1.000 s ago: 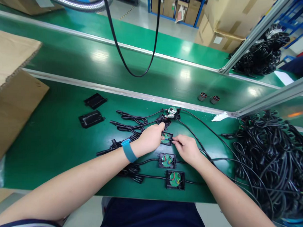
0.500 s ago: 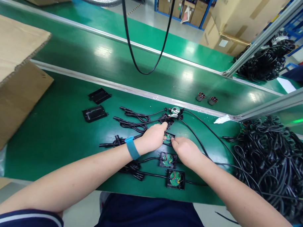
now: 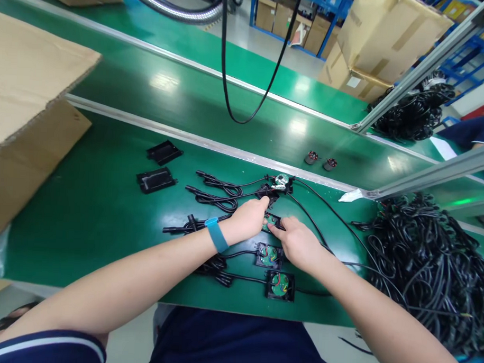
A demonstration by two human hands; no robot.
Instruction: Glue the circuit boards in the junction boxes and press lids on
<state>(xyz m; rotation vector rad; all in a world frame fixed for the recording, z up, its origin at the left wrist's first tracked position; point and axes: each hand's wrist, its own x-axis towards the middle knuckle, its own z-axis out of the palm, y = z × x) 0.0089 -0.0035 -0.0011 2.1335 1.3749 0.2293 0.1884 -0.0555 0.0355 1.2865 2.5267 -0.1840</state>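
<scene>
A small black plastic housing with a round green circuit board (image 3: pixel 271 221) lies between my hands. My left hand (image 3: pixel 247 221), wearing a blue wristband, is closed on its left side; some of its fingers are hidden. From the right, my right hand (image 3: pixel 301 245) grips the housing's edge, its index fingertip pressing on the board. Nearer to me lie two similar housings, a middle one (image 3: pixel 268 255) and a front one (image 3: pixel 280 286), each with a green board and coloured wires. Behind my hands, another round board (image 3: pixel 282 179) sits among black housings and cables.
Two black covers, one farther (image 3: pixel 164 153) and one nearer (image 3: pixel 157 180), lie at left beside a large cardboard box (image 3: pixel 36 158). A big tangle of black cables (image 3: pixel 429 262) covers the right side. Two small cylindrical parts (image 3: pixel 320 160) stand beyond the metal rail. A black cable loop (image 3: pixel 244 121) hangs overhead.
My right index finger has moved left from the housing's edge onto the circuit board. My left hand keeps its place at the housing. The camera view has shifted slightly.
</scene>
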